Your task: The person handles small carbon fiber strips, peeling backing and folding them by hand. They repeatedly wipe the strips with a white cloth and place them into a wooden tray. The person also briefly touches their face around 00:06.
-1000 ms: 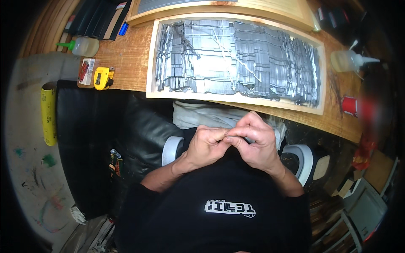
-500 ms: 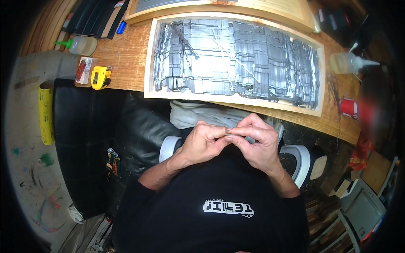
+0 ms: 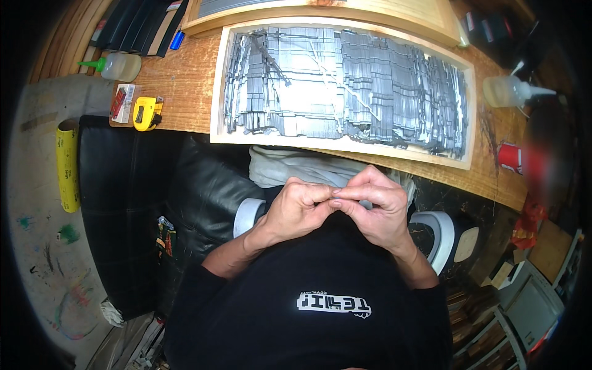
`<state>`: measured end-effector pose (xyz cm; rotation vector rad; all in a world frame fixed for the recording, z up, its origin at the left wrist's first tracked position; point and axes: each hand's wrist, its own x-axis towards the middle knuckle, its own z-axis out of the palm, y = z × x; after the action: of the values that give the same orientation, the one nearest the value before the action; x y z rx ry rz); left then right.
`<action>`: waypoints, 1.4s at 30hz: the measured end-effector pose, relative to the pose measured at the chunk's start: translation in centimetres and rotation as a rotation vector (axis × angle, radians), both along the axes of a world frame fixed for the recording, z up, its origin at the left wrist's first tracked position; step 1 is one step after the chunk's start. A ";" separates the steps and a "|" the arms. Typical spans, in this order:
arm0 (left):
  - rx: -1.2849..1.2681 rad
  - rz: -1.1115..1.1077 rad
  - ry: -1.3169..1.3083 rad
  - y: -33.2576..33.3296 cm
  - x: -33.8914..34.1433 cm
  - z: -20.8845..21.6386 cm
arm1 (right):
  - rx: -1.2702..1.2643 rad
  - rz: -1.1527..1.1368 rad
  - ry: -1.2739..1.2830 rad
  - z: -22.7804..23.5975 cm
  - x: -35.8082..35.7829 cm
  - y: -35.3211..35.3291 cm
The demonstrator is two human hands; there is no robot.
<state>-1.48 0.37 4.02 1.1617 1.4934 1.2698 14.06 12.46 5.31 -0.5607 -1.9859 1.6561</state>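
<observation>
My left hand (image 3: 302, 206) and my right hand (image 3: 377, 203) meet fingertip to fingertip above my lap. Both are closed in a pinch, thumbs against bent index fingers. Whatever they hold between them is too small and too covered by the fingers to make out. Beyond my hands, a shallow pale wooden frame (image 3: 345, 147) rests on the table, its inside covered with rows of thin grey strips (image 3: 376, 86). A light grey cloth (image 3: 290, 166) lies bunched between my hands and the table edge.
On the wooden table (image 3: 179, 80) are a yellow tape measure (image 3: 148, 113), a small box (image 3: 123, 103), a green-tipped bottle (image 3: 122, 66) and, at right, another squeeze bottle (image 3: 509, 92). A red can (image 3: 510, 159) is near the right edge. A yellow roll (image 3: 68, 166) stands left, beyond a black seat (image 3: 117, 203).
Almost nothing differs. My fingertips have shifted very slightly where they meet; both hands keep their pinch in the same place.
</observation>
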 end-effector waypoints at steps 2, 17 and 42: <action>0.004 -0.003 -0.004 0.1 0.0 0.1 | -0.001 0.001 0.005 0.0 0.0 0.1; -0.003 -0.015 0.003 0.2 0.0 0.3 | 0.006 0.000 -0.006 0.4 0.2 0.5; -0.152 -0.067 -0.048 1.1 0.6 1.0 | 0.040 -0.018 -0.070 1.8 0.8 1.2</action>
<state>-0.91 1.43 5.05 1.0656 1.4762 1.1111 14.86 13.65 7.12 -0.6282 -2.0527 1.6030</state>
